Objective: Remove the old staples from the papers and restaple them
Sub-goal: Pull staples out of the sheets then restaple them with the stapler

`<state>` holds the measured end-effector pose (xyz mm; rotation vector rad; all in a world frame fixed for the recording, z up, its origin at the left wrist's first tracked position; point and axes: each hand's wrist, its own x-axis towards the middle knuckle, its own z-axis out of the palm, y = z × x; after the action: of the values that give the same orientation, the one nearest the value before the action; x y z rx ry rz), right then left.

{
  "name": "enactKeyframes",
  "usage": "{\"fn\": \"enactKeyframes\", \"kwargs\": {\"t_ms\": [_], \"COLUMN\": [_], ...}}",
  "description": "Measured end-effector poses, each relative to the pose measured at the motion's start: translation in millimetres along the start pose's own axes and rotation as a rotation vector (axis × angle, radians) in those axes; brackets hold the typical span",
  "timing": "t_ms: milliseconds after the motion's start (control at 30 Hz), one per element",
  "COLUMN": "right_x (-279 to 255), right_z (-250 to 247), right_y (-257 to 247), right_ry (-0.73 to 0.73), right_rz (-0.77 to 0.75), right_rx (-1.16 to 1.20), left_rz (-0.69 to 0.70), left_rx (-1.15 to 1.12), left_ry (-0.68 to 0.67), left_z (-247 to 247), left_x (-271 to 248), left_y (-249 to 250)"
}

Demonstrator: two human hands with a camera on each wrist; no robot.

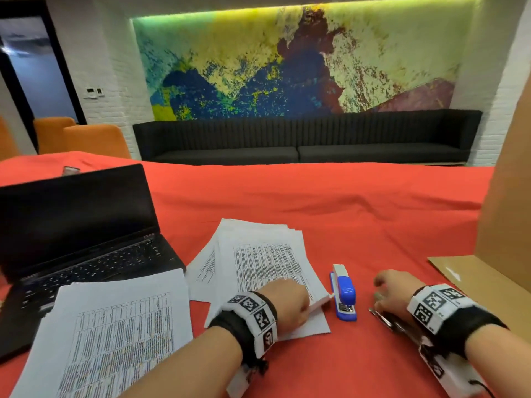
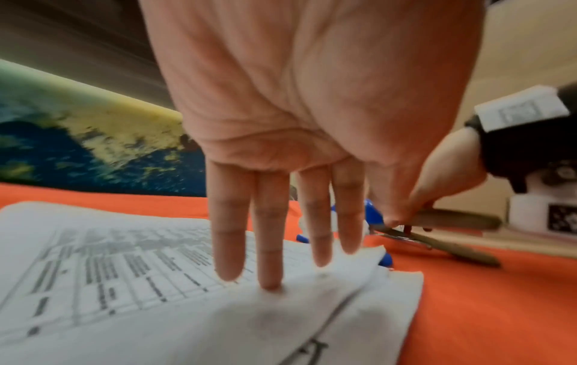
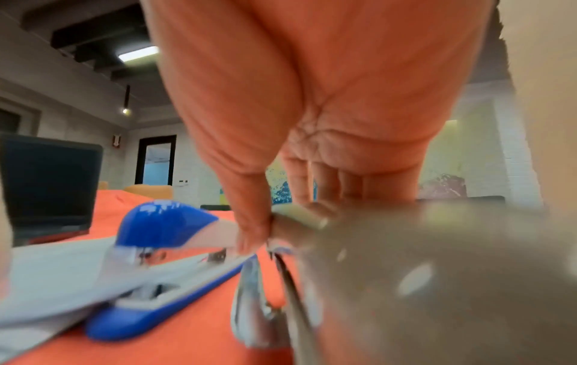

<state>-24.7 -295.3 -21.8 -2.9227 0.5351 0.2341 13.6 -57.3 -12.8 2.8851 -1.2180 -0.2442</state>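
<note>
A stack of printed papers lies on the red tablecloth. My left hand presses straight fingers down on the papers near their right corner. That corner reaches the side of a blue and white stapler, which lies flat just to the right. Further right, my right hand grips a metal tool with grey-olive handles, low over the cloth. In the right wrist view my right hand curls round the tool's handle beside the stapler.
A second sheaf of printed sheets lies at the front left, partly over an open dark laptop. A tall cardboard panel and a flat cardboard piece stand at the right edge. Red cloth stretches beyond the papers.
</note>
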Motion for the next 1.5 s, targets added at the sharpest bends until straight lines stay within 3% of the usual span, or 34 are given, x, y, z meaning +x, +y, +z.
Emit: {"fn": "enactKeyframes", "kwargs": {"t_ms": [67,167,233,333,533,733,1033,1333,1500], "right_x": [1.9,-2.8,-8.9,-19.4,-29.2,-30.7,-16.5,-17.2,-23.3], "right_z": [-10.1,-31.4,-44.3,-58.0,-41.7,-13.7,-11.8,-7.7,-12.1], "right_y": [1.2,-5.7,-16.2,-42.3,-84.3,-88.5,-82.3,-62.1,-54.3], "right_ry": [0.063,0.225,0.335,0.416,0.281,0.088,0.202,0.153,0.244], "right_rz": [0.038,0.026,-0.026,-0.161,-0.300,-0.248,-0.207,-0.209,-0.192], "right_rx": [0.079,0.241,0.374,0.519,0.469,0.351,0.418,0.308,0.438], "left_rz": [0.015,-0.126,-0.213,-0.232,-0.180,-0.149,-0.233,-0.186,-0.167], "left_rx": [-0.057,-0.145,-0.106,-0.057,-0.041,-0.132,-0.088,0.029,-0.055], "left_ry": [-0.020,-0.039,-0.094,-0.241,-0.183,-0.183,-0.105,-0.111,-0.105], "left_z": [-1.0,-4.8,-4.6,-0.5,1.8,0.1,6.4,5.9,1.7], "left_x": [-3.6,-10.8,-20.6,-37.1,-48.1,-55.1,-57.0,-57.1,-53.1], "left_y": [5.4,-14.3,-34.1,-56.2,-59.7,-62.3,-64.6,-55.8,-53.9]}}
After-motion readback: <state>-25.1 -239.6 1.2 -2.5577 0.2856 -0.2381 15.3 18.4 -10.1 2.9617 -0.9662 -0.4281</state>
